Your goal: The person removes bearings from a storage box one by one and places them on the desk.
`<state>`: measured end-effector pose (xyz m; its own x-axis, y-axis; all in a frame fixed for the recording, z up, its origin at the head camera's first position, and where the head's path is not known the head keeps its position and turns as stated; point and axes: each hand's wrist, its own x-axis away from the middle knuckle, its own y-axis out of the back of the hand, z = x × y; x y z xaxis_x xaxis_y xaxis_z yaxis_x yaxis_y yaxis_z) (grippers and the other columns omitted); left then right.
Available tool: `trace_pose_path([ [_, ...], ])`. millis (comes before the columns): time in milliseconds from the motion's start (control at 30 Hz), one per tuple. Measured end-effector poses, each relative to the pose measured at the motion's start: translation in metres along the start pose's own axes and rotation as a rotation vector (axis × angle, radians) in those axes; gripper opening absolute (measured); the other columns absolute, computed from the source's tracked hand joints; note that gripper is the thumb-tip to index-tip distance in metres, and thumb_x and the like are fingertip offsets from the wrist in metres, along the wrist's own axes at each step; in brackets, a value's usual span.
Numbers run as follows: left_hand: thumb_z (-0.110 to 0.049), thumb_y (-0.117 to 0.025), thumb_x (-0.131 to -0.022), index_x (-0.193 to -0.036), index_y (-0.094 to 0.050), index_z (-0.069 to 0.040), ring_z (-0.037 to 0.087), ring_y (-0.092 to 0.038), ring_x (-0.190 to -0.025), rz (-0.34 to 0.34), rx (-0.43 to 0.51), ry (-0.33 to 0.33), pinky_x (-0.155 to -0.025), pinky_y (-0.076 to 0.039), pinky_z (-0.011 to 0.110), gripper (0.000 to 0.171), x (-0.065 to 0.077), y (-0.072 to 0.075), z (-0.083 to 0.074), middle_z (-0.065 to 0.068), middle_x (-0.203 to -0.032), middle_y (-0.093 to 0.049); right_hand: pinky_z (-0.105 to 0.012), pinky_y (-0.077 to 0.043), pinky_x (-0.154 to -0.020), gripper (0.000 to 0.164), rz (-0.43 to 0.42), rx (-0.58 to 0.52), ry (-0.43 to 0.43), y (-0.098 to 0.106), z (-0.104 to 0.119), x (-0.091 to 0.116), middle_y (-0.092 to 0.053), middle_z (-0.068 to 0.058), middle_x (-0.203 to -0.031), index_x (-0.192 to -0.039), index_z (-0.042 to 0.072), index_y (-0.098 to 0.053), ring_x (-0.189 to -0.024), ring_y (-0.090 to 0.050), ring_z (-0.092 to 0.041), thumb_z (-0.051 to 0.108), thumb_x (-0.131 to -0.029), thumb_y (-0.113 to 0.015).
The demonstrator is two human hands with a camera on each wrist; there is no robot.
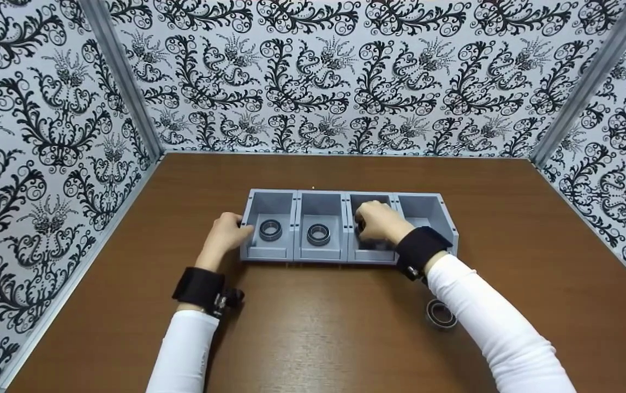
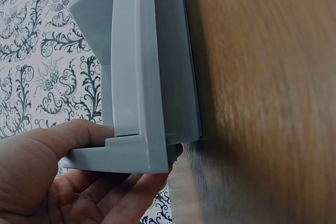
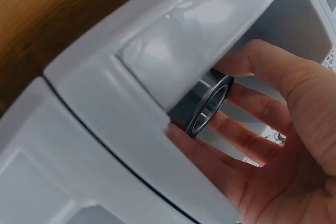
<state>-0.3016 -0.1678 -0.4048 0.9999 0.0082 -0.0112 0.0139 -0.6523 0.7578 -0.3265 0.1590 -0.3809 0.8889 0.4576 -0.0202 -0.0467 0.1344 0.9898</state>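
A row of joined grey bins (image 1: 266, 254) stands on the table. My left hand (image 1: 226, 233) grips the row's left end wall, thumb inside and fingers outside, as the left wrist view also shows. One ball bearing (image 1: 270, 238) lies in the leftmost bin, and a second bearing (image 1: 319, 243) in the bin beside it. Reaching into the third bin, my right hand (image 1: 381, 222) holds another bearing (image 3: 190, 109) between thumb and fingers, close behind the bin's low front wall. In the head view that bearing is mostly hidden by the hand.
Nearer to me, a loose bearing (image 1: 443, 327) lies on the brown table (image 1: 313, 322) beside my right forearm. The rightmost bin (image 1: 427, 207) is partly covered by my right wrist strap (image 1: 422, 248). Patterned panels (image 1: 323, 76) rise at the table's back and sides.
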Motion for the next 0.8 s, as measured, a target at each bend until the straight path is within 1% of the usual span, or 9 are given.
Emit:
trace_pose_path([
  [100, -0.019, -0.056, -0.080, -0.081, -0.065, -0.002, 0.017, -0.045, -0.064, 0.001, 0.004, 0.006, -0.056, -0.034, 0.024, 0.019, 0.000, 0.000, 0.000, 0.003, -0.071, -0.052, -0.033, -0.040, -0.056, 0.014, -0.006, 0.003, 0.002, 0.001, 0.001, 0.000, -0.058, -0.008, -0.073, -0.074, 0.002, -0.065, -0.064, -0.050, -0.022, 0.009, -0.061, -0.066],
  [267, -0.018, -0.056, -0.080, -0.083, -0.066, -0.002, 0.017, -0.046, -0.065, -0.006, 0.006, 0.000, -0.057, -0.035, 0.024, 0.019, -0.001, 0.000, 0.000, 0.005, -0.073, -0.055, -0.034, -0.042, -0.058, 0.016, -0.006, 0.004, -0.001, 0.003, 0.003, 0.000, -0.060, -0.008, -0.076, -0.075, 0.003, -0.065, -0.066, -0.053, -0.023, 0.010, -0.061, -0.067],
  [500, -0.018, -0.056, -0.081, -0.086, -0.067, -0.001, 0.018, -0.048, -0.066, 0.001, 0.010, 0.002, -0.058, -0.036, 0.024, 0.021, -0.001, 0.000, 0.001, 0.006, -0.075, -0.057, -0.038, -0.048, -0.064, 0.025, 0.004, -0.006, -0.010, 0.006, 0.003, 0.001, -0.064, -0.009, -0.080, -0.086, 0.003, -0.069, -0.071, -0.059, -0.024, 0.010, -0.062, -0.067],
  [567, -0.018, -0.056, -0.081, -0.086, -0.067, -0.001, 0.018, -0.048, -0.067, 0.005, 0.011, 0.008, -0.058, -0.036, 0.024, 0.021, -0.001, -0.001, 0.001, 0.006, -0.075, -0.057, -0.036, -0.048, -0.064, 0.027, 0.009, -0.013, -0.017, 0.007, 0.003, 0.001, -0.064, -0.008, -0.079, -0.088, 0.004, -0.069, -0.069, -0.060, -0.023, 0.010, -0.062, -0.067],
  [633, -0.018, -0.056, -0.082, -0.087, -0.067, -0.001, 0.018, -0.048, -0.067, 0.007, 0.011, 0.007, -0.059, -0.036, 0.024, 0.021, -0.002, -0.001, 0.001, 0.006, -0.076, -0.057, -0.033, -0.046, -0.060, 0.025, 0.008, -0.018, -0.013, 0.009, 0.002, 0.001, -0.063, -0.006, -0.074, -0.086, 0.004, -0.068, -0.064, -0.058, -0.020, 0.010, -0.062, -0.067],
  [733, -0.018, -0.056, -0.081, -0.083, -0.066, -0.002, 0.017, -0.046, -0.065, 0.005, 0.014, 0.000, -0.057, -0.036, 0.024, 0.019, -0.002, -0.001, 0.002, 0.003, -0.072, -0.054, -0.030, -0.043, -0.058, 0.021, 0.015, -0.022, -0.014, 0.011, 0.003, 0.001, -0.062, -0.005, -0.070, -0.083, 0.004, -0.067, -0.060, -0.058, -0.019, 0.010, -0.063, -0.066],
  [800, -0.017, -0.055, -0.081, -0.074, -0.062, -0.003, 0.015, -0.042, -0.061, 0.008, 0.012, -0.008, -0.055, -0.033, 0.024, 0.016, -0.002, -0.001, 0.002, 0.001, -0.064, -0.047, -0.034, -0.046, -0.061, 0.023, 0.017, -0.019, -0.010, 0.012, 0.003, 0.002, -0.064, -0.007, -0.076, -0.086, 0.003, -0.068, -0.068, -0.060, -0.021, 0.011, -0.064, -0.066],
])
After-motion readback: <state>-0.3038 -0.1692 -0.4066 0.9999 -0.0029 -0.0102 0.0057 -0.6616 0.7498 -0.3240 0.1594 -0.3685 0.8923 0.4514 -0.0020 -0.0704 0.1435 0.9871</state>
